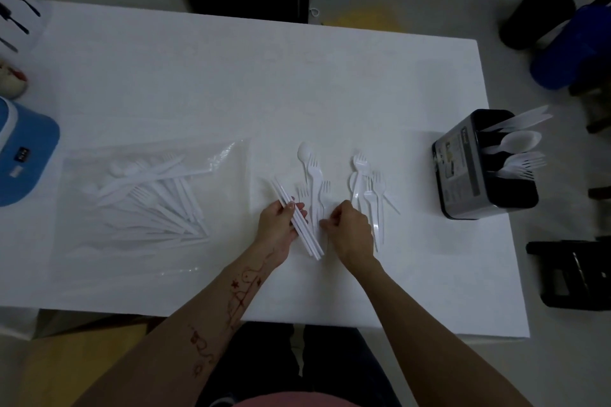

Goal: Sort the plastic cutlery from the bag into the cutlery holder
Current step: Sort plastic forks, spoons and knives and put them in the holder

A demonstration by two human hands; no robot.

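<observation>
The left hand (281,225) is wrapped around a bundle of white plastic knives (299,221), thumb on top. The right hand (347,228) has its fingers curled, pinching at the handles of the loose forks and a spoon (314,182) lying on the white table (231,82). A second small pile of cutlery (368,188) sits just right of it. The clear bag (145,205) lies off to the left, lots still inside. The black cutlery holder (479,168) stands at the table's right edge with knives, a spoon and forks sticking out.
</observation>
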